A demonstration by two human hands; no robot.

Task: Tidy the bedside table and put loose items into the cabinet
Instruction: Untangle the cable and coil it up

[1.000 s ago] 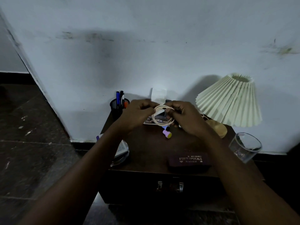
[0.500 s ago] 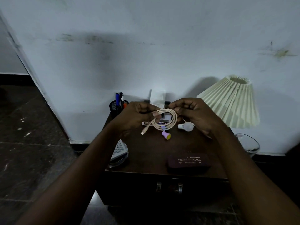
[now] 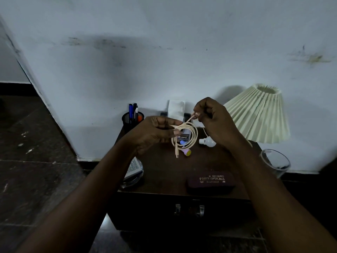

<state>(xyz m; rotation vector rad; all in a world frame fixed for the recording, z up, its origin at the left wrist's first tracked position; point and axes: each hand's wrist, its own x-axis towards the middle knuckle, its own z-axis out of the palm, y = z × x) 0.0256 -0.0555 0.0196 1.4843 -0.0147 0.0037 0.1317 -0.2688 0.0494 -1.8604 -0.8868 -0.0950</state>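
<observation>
Head view: nearest is the cabinet (image 3: 189, 218) front with two metal handles, its doors closed, under the dark counter (image 3: 164, 167). At the counter's near edge lies a glasses case (image 3: 211, 181), with a booklet (image 3: 134, 168) at the near left and a drinking glass (image 3: 275, 161) at the near right. Above the middle of the counter and clear of it, both hands hold a pale cable (image 3: 196, 134) wound into a small coil. The left hand (image 3: 155, 132) has its grip closed, thumb and fingers pinching the coil's left side where the turns meet. The right hand (image 3: 213, 119) pinches the free end just above the coil in a tight grip, and the other plug dangles below. The cable looks light, limp and a little springy, so I judge the turns will spring apart unless held where they cross; take it there, not by a plug. Farther back stand a pen pot (image 3: 132, 118) at the left and a pleated lamp (image 3: 259, 114) at the right.
</observation>
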